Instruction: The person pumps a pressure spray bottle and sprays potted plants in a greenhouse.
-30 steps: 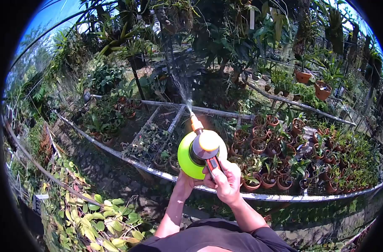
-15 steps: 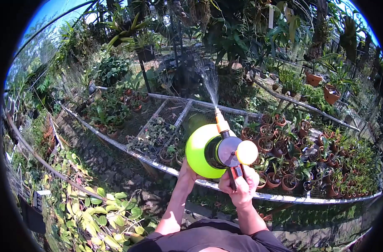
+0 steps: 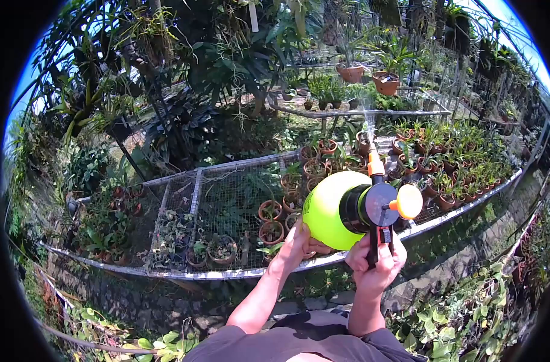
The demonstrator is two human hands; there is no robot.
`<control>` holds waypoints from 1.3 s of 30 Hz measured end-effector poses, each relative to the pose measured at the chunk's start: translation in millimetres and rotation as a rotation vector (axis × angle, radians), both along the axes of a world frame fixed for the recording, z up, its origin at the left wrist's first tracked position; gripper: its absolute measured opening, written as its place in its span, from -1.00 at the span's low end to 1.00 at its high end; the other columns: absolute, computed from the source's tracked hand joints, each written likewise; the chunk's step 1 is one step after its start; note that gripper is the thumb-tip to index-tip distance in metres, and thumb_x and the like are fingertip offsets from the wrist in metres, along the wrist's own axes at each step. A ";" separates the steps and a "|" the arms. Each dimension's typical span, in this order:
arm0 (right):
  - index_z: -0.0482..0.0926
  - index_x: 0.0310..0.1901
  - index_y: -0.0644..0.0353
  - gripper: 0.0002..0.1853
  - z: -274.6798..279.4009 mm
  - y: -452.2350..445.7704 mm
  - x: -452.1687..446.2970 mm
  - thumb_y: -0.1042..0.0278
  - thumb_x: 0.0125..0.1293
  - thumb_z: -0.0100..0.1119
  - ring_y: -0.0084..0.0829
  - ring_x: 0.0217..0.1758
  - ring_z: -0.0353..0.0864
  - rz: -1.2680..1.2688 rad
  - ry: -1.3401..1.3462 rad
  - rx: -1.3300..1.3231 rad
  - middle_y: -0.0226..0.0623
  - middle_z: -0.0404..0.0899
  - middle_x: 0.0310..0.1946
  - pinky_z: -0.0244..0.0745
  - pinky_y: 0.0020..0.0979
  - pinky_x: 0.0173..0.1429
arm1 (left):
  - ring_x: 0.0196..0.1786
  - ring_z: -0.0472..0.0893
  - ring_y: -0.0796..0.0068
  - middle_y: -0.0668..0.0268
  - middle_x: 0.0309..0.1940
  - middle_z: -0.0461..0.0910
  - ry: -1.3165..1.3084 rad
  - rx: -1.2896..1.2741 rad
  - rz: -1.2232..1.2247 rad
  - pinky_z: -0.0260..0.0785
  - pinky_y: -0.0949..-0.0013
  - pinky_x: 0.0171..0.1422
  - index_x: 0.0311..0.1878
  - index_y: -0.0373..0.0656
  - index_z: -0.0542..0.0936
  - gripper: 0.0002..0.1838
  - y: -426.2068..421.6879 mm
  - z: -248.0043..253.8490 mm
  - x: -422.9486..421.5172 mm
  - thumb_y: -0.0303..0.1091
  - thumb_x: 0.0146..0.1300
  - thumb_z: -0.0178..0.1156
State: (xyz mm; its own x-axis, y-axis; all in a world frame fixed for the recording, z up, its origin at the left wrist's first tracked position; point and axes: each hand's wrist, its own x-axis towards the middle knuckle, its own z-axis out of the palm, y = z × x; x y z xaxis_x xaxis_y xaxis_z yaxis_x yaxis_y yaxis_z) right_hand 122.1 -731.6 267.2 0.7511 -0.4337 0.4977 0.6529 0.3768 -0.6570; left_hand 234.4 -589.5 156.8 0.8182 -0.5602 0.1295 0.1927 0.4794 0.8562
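A lime-green pump sprayer (image 3: 334,212) with a black collar and orange nozzle is held up in front of me, pointing away. My right hand (image 3: 377,260) is wrapped round its black handle, thumb at the red trigger. Under the base of the green bottle, my left hand (image 3: 301,242) supports it, its fingers partly hidden behind the bottle. A fine water spray (image 3: 369,120) leaves the nozzle toward the potted plants (image 3: 447,160) on the right part of the mesh bench.
The wire-mesh bench (image 3: 239,274) with a pale frame curves across in front of me. Small clay pots (image 3: 271,231) stand on it. Hanging pots (image 3: 386,82) are beyond, and leafy vines (image 3: 459,326) grow at lower right.
My view has turned to the right. The sprayer, still in both hands, now sprays toward the potted plants on the right, where before it sprayed past the bench's back edge.
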 end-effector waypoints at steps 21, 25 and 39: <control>0.49 -0.33 0.46 -0.72 -14.8 -145.8 0.0 0.32 0.33 0.01 -0.66 -0.78 0.27 -0.032 0.023 -0.142 -0.39 0.37 -0.75 0.08 -0.59 -0.69 | 0.09 0.62 0.23 0.15 0.20 0.46 0.036 -0.059 -0.206 0.59 0.13 0.02 0.47 -0.07 -0.03 -0.15 -162.0 -41.9 6.3 0.24 0.33 0.03; 0.43 -0.32 0.47 -0.60 -19.8 -147.1 8.4 0.15 0.32 0.06 -0.61 -0.79 0.27 0.094 0.138 -0.238 -0.36 0.33 -0.78 0.17 -0.54 -0.68 | 0.17 0.57 0.21 0.16 0.24 0.42 0.111 -0.045 -0.100 0.60 0.10 0.03 0.44 -0.08 0.02 -0.29 -144.2 -61.7 -5.6 0.14 0.41 -0.06; 0.46 -0.28 0.43 -0.67 -30.4 -123.2 55.8 0.23 0.39 -0.03 -0.68 -0.77 0.25 0.083 0.013 -0.080 -0.43 0.34 -0.75 0.05 -0.59 -0.67 | -0.03 0.67 0.19 0.09 0.10 0.51 0.025 0.007 0.017 0.61 0.27 -0.02 0.39 -0.13 0.07 -0.38 -113.4 -33.6 36.8 0.08 0.48 -0.14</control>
